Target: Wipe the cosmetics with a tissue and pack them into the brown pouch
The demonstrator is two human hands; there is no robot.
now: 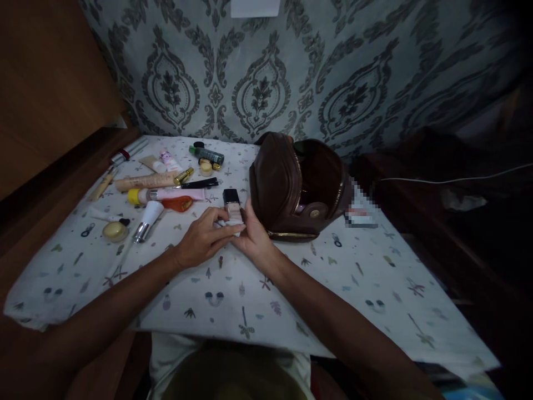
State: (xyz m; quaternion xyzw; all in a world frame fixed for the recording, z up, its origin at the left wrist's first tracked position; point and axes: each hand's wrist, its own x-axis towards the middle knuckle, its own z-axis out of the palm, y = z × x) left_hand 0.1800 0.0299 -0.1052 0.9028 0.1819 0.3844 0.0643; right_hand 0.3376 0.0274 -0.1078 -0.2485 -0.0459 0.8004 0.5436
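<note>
A small foundation bottle [234,210] with a square black cap is between my two hands, just left of the bag. My left hand [204,236] closes on its left side, one finger lying across the lower end. From the right, my right hand [255,236] grips the bottle, thumb along its side. Something white shows under the fingers at the bottle's lower end; I cannot tell what it is. Right behind my right hand stands a brown makeup bag [275,178], its zipped top gaping open and its inside mostly dark.
Several cosmetics lie at the left: a white-handled brush [149,220], a pink tube [179,194], an orange item [179,204], a round jar [115,231] and a green bottle [207,154]. A patterned cloth [250,300] covers the table. A blurred-out packet [361,214] lies right of the bag.
</note>
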